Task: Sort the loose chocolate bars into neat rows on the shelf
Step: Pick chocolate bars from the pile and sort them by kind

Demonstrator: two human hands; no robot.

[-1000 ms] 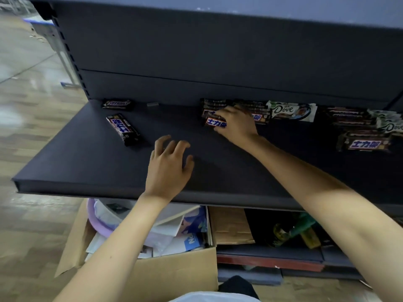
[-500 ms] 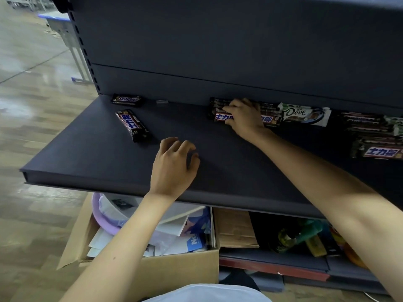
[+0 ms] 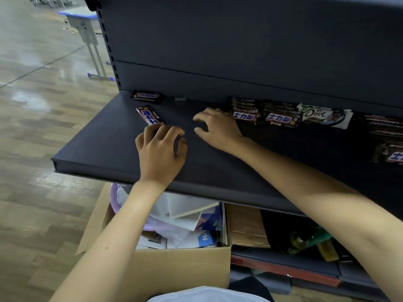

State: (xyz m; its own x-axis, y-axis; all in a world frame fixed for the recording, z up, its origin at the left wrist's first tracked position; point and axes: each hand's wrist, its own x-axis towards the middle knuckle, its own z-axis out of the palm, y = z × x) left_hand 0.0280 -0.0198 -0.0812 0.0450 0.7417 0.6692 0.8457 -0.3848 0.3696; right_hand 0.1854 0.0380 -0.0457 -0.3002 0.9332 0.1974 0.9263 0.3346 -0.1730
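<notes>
Left hand fingers were half curled, tips over the near end of the loose bar; gripping or just touching, couldn't tell. The bar lay slanted, flat on the shelf, running away from those fingertips. Judged light, fairly stiff, with a slick wrapper; best pinched across the long edges at mid-length. Right hand fingers were spread and empty, tips on the shelf, with stacked bars just beside its little-finger side. Second loose bar sat beyond the left fingertips, at the back wall.
</notes>
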